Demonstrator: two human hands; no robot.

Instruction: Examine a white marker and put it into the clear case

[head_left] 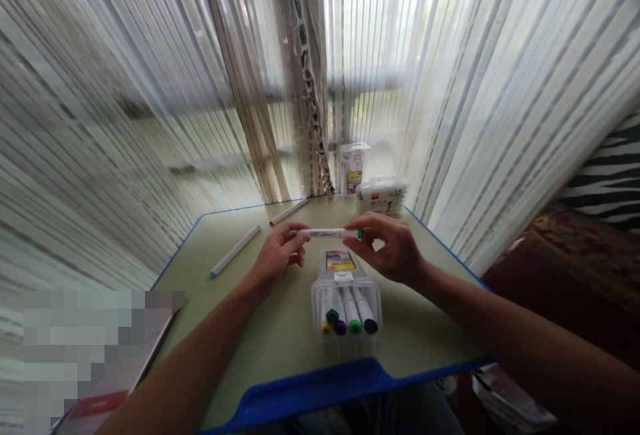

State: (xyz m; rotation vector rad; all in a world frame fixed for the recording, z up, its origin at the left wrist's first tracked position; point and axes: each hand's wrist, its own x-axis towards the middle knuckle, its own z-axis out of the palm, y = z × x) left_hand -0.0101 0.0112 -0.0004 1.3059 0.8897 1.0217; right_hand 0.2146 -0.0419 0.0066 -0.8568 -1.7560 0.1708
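Note:
A white marker with a green end [327, 233] is held level above the table between my two hands. My left hand [283, 250] pinches its left end with thumb and fingers. On the green end at the right, my right hand [387, 245] is closed with thumb and forefinger. Just below the hands, a clear plastic case [316, 305] lies on the table with its lid open toward the back. Several white markers [350, 308] lie in it, their yellow, purple, green, dark green and black ends facing me.
Left of my hands, a teal-ended marker [235, 251] and a red-ended marker [289, 211] lie on the pale green table [415, 328]. Two clear containers, an upright one [354, 168] and a wider one [383, 196], stand at the back. String curtains [165, 88] surround the blue-edged table.

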